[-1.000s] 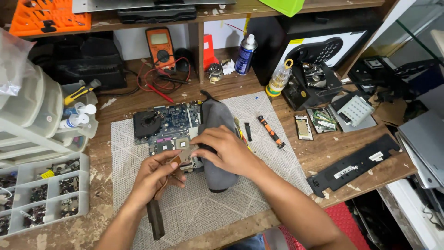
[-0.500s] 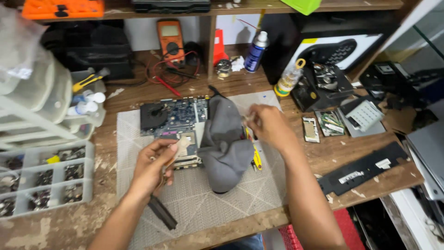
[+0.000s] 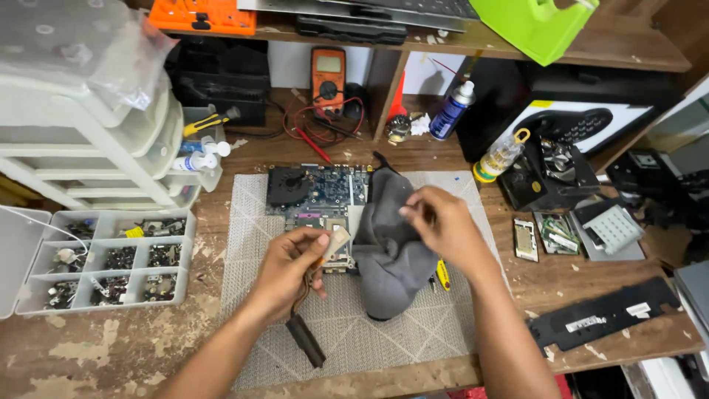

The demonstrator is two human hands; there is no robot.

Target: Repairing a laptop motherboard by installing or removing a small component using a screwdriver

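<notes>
Left hand is pinched around a laptop heatsink: thumb and fingers grip the small metal plate end, while the copper pipe and black fin block hang down over the grey mat. Right hand has its fingers closed on a grey cloth, which is draped over the right part of the blue motherboard lying on the mat. Yellow-handled tool pokes out just beside the cloth, parts tray sits off to the left
</notes>
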